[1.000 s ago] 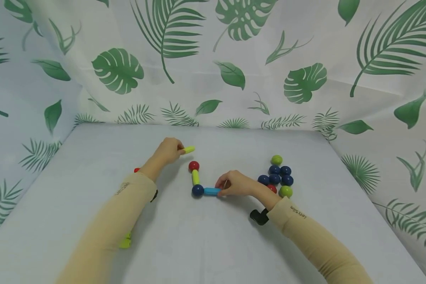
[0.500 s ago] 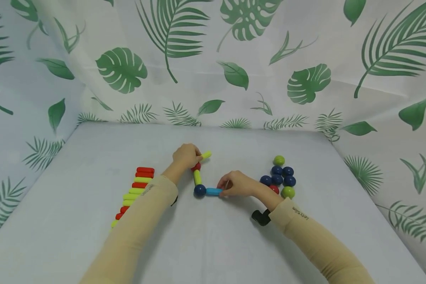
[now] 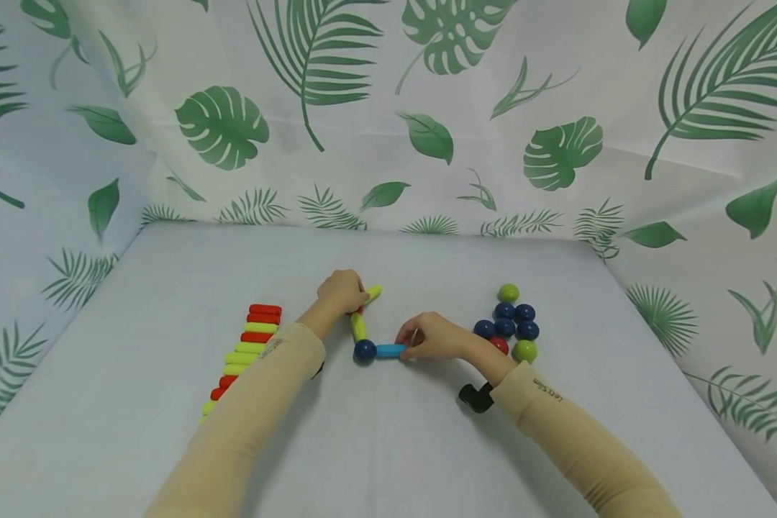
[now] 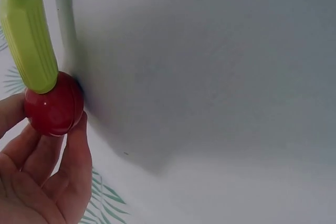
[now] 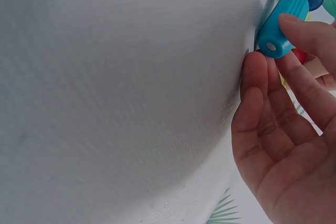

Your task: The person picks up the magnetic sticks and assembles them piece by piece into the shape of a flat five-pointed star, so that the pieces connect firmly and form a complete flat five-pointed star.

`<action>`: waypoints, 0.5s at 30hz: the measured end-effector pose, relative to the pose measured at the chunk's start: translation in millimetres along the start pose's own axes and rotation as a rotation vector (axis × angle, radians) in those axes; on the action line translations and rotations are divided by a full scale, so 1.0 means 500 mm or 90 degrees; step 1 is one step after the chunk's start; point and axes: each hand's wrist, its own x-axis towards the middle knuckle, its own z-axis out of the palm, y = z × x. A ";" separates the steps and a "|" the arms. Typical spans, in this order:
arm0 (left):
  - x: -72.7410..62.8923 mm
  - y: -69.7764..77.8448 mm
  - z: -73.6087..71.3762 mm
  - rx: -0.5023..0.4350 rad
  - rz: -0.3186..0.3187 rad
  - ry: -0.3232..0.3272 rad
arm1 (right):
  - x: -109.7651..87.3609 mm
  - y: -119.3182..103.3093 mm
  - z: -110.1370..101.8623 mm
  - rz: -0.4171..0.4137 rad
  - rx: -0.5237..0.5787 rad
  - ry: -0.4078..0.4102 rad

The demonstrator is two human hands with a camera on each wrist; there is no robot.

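My left hand (image 3: 343, 291) is at the far end of a joined chain of balls and sticks. Its thumb and fingers hold the red ball (image 4: 54, 104), mostly covered in the head view. From that hand a yellow-green stick (image 3: 374, 292) points up and right; where it meets the ball is hidden. Another yellow-green stick (image 4: 29, 38) links the red ball to a dark blue ball (image 3: 365, 351). My right hand (image 3: 432, 335) pinches the free end of a light blue stick (image 5: 283, 24) that sticks out from the dark blue ball.
A slanting row of red and yellow-green sticks (image 3: 244, 347) lies left of my left forearm, partly covered by it. Dark blue, green and red balls (image 3: 505, 328) cluster beyond my right hand. A leaf-print cloth (image 3: 388, 115) hangs behind the white table (image 3: 388, 446).
My left hand has moved right and down with its yellow-green stick, from beside the red ball onto it. The row of sticks has come into sight. My right hand has stayed put.
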 end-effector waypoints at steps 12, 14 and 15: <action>-0.008 -0.020 -0.004 -0.039 0.054 0.023 | -0.004 0.006 -0.004 0.012 -0.010 0.016; -0.014 -0.023 -0.009 -0.062 0.063 0.016 | -0.005 0.007 -0.005 0.013 -0.011 0.019; -0.017 -0.024 -0.011 -0.070 0.066 0.013 | -0.005 0.008 -0.006 0.012 -0.012 0.020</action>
